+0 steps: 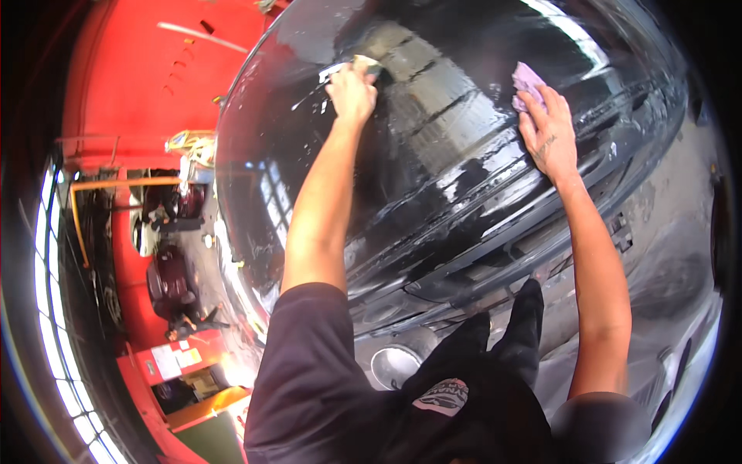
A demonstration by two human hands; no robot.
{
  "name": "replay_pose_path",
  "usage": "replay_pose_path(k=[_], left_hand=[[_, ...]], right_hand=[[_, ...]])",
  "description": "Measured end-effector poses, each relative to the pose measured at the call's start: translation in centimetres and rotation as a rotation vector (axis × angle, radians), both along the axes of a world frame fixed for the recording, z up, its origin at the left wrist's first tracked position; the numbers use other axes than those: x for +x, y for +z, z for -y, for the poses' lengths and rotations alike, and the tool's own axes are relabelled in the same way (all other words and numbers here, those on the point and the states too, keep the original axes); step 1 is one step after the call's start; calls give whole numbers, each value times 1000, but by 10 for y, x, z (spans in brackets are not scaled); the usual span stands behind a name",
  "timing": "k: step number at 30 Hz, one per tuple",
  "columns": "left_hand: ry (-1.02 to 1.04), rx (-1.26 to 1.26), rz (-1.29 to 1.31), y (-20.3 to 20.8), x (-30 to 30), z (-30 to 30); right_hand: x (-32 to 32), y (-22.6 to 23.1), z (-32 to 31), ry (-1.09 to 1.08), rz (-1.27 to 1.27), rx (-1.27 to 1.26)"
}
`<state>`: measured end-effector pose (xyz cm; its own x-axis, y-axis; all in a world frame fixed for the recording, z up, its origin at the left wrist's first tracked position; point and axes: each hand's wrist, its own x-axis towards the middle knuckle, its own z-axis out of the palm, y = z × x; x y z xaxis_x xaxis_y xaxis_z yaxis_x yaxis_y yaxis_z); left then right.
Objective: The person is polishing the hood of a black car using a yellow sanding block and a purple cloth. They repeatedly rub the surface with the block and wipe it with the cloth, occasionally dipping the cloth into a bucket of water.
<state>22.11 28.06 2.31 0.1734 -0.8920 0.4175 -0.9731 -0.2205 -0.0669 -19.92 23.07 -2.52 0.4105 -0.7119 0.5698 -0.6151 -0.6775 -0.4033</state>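
Note:
A glossy black car hood (417, 147) fills the middle of the view, with wet-looking streaks and reflections on it. Toward its far left part reaches my left hand (353, 94), its fingers closed round a small pale yellow and dark block (366, 63). Whether that block is a sponge or a sanding block I cannot make out. Farther right, my right hand (553, 139) rests on the hood with its fingers bent over a crumpled purple cloth (527, 80). The cloth sticks out past the fingertips and lies against the paint.
By my legs, below the car's front bumper (471, 274), stands a bucket (396, 365). At left are a red wall (154, 93), an orange frame (127, 183), a dark red car (168, 282) and other people. Grey floor (657, 232) shows at right.

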Motion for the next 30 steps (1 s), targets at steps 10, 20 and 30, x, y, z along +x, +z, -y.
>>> replay_pose_path(k=[10,20,30], left_hand=[[-312,57,-155,-16,-59,-171],[-188,-23,-109,-21,-59,-164],[154,25,-42,6,46,-42]], right_hand=[[-24,2,4,-99,-102,52],[-32,-2,8,-71,-58,7],[-3,-2,3,5,-13,31]])
